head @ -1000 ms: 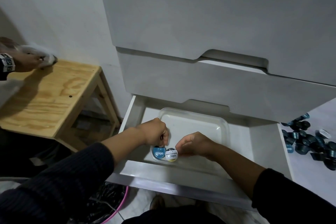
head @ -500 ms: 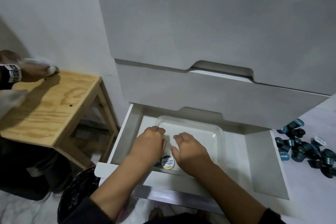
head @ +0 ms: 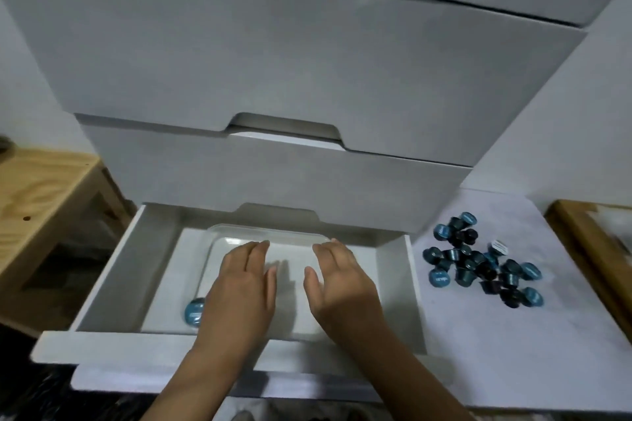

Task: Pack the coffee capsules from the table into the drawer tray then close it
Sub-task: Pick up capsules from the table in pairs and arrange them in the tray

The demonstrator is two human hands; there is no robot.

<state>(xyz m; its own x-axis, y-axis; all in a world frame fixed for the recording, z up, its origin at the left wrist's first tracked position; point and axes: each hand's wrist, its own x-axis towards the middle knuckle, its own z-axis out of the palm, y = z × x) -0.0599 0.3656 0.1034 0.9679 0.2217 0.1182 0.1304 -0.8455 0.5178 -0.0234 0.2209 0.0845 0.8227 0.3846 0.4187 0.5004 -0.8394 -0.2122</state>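
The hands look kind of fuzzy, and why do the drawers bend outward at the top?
Head view: the left hand and right hand are softly smeared, probably motion blur; the wide-angle lens splays the drawer fronts; dim light drops finger shadows onto the tray.

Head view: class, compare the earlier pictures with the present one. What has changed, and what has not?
Both hands let go: the left hand and right hand now hover open over the tray. One blue capsule shows; the white-lidded one is hidden. The pile of capsules and open drawer stayed.
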